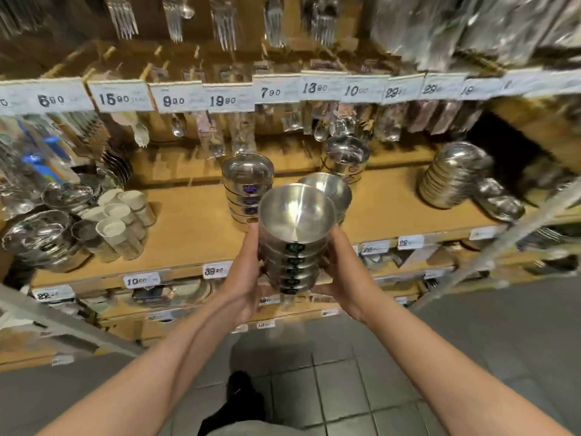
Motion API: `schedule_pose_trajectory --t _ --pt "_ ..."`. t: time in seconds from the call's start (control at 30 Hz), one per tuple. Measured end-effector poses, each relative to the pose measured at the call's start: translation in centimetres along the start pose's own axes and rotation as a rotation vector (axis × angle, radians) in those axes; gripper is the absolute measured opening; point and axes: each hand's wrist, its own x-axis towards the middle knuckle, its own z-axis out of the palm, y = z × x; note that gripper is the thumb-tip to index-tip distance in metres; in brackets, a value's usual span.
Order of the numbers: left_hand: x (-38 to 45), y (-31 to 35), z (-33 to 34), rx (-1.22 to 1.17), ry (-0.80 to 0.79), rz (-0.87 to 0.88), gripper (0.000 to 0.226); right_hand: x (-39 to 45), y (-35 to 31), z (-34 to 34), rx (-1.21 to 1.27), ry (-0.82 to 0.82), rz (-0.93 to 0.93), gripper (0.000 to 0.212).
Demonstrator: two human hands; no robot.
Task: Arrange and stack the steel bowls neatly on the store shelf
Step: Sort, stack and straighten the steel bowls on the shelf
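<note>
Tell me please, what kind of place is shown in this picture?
Most likely a shop aisle for kitchenware. White paper price tags run along the tan wooden shelf, packed steel forks hang above, and both hands hold a stack of shiny steel bowls.

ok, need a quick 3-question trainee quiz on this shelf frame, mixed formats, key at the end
1. True or false: the held stack of bowls is already resting on the wooden shelf.
2. Multiple choice: how is the stack held? A) left hand alone B) right hand alone C) between the left hand and the right hand, one on each side
3. Fill in: the stack of bowls on its side lies toward the shelf's ____ end.

Key
1. False; it is held in the air, in front of the shelf.
2. C
3. right
</note>
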Motion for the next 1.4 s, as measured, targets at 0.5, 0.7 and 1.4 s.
schedule_pose_trajectory --t 0.5,0.7,1.4 --pt "7.3 -1.0 17.8 0.060 -0.256 -0.105 0.055 -1.8 -3.6 -16.8 0.110 0.292 -0.087 0.052" --pt "13.8 0.5 22.3 0.056 -0.292 -0.132 0.071 4.3 -5.7 -22.3 0.090 0.311 -0.078 0.050" --pt "30.6 -2.6 28.9 -0.158 -0.108 -0.018 0.052 22.6 -8.0 -34.2 0.013 0.101 0.026 0.044"
